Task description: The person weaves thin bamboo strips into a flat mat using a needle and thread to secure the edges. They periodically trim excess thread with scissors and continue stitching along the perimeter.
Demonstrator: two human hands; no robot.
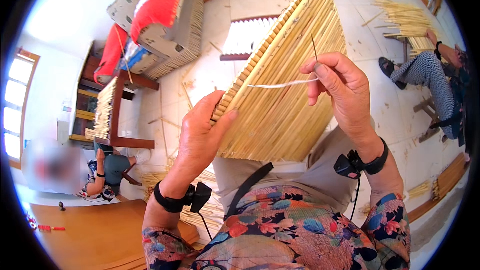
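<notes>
A panel of straw-coloured stalks laid side by side stands tilted over my lap, its thick edge of cut stalk ends running up to the far right. My left hand grips that edge near its lower left corner, thumb on the front face and fingers behind, mostly hidden. In my right hand a long thin needle is pinched between thumb and fingers, its tip pointing up. White thread stretches from the right hand to the panel near the thick edge.
A person sits at the left, another at the right beside loose stalks. A sofa with red cloth stands far left, a wooden table below it. A brown wooden surface lies near left. Stalk scraps litter the tiled floor.
</notes>
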